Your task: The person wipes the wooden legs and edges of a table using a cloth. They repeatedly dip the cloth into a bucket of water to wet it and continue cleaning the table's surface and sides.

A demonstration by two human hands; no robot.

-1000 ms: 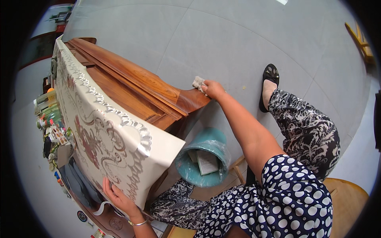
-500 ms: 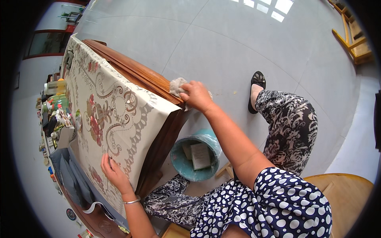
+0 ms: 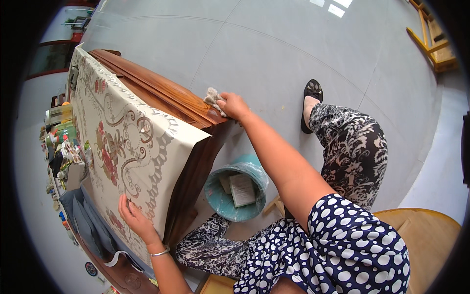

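Observation:
My right hand [image 3: 234,106] is closed on a crumpled pale cloth [image 3: 213,99], which lies against the corner of a brown wooden table [image 3: 164,93]. Part of the cloth is hidden under the fingers. A cream tablecloth [image 3: 169,139] with floral print covers much of the tabletop, its edge folded back so that a strip of bare wood shows. My left hand [image 3: 135,219] rests flat on the tablecloth near its close edge, fingers stretched out and holding nothing. A bracelet [image 3: 160,252] circles the left wrist.
Below the table corner stands a teal bucket [image 3: 236,214] with a pale block-like item [image 3: 242,189] inside. Bottles and jars crowd the table's left side beside grey fabric [image 3: 87,220]. A round wooden stool [image 3: 426,245] is at lower right, and a wooden chair [image 3: 433,41] at upper right.
My right hand has shifted slightly left and up with the cloth along the table's corner. My left hand stays on the tablecloth. The whole view has moved a little.

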